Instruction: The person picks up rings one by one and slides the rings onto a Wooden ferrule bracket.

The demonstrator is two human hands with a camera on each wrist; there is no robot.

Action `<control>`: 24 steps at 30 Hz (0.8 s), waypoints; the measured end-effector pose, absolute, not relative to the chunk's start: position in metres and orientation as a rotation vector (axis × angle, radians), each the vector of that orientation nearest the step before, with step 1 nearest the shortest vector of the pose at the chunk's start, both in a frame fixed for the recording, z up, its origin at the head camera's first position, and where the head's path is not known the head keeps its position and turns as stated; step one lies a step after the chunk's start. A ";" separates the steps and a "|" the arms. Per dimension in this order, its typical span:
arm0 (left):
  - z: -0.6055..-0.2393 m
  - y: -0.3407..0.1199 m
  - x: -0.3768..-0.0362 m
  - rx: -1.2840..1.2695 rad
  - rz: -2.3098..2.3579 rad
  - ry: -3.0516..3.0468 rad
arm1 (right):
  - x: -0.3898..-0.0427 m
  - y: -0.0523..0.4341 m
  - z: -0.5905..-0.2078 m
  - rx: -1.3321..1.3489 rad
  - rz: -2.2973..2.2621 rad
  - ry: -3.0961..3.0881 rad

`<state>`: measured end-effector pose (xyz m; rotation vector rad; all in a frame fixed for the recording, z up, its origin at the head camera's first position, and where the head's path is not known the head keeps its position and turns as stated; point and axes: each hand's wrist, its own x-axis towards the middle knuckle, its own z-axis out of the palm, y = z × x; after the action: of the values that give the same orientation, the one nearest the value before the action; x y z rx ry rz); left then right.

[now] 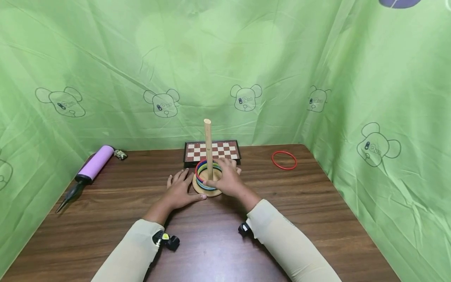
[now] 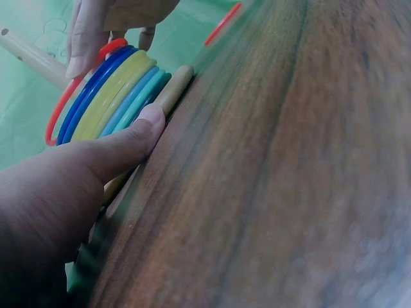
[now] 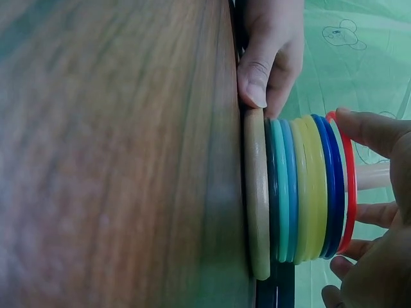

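A wooden peg (image 1: 208, 149) rises from a round wooden base (image 3: 257, 192) on the table. Around the peg lies a stack of rings: dark, teal (image 3: 282, 192), light blue, yellow (image 3: 311, 192) and blue (image 3: 332, 186). At the top of this stack, a red ring (image 3: 351, 186) sits slightly tilted. My right hand (image 1: 230, 178) holds that red ring, thumb on the near side and fingers on the far side. My left hand (image 1: 179, 194) holds the base at its left, the thumb against its rim and the other fingers spread on the table.
Behind the base lies a red-and-white checkered board (image 1: 225, 150). Another red ring (image 1: 284, 160) lies flat at the right. A purple hand pump (image 1: 95, 162) and a small patterned object (image 1: 120, 154) are at the far left. Green curtains (image 1: 211, 58) enclose the table.
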<state>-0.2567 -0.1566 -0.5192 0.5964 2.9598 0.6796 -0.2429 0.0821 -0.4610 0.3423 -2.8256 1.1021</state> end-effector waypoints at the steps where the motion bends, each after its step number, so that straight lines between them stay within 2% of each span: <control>1: -0.519 -0.156 -0.257 0.597 0.679 2.961 | -0.243 0.082 -0.461 0.341 1.095 -2.826; 24: -0.520 -0.156 -0.258 0.617 0.681 2.980 | -0.243 0.088 -0.464 0.389 1.113 -2.847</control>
<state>-0.2583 -0.1557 -0.5196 0.6167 2.9802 0.6811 -0.2429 0.0881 -0.4637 0.3893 -2.8473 1.1127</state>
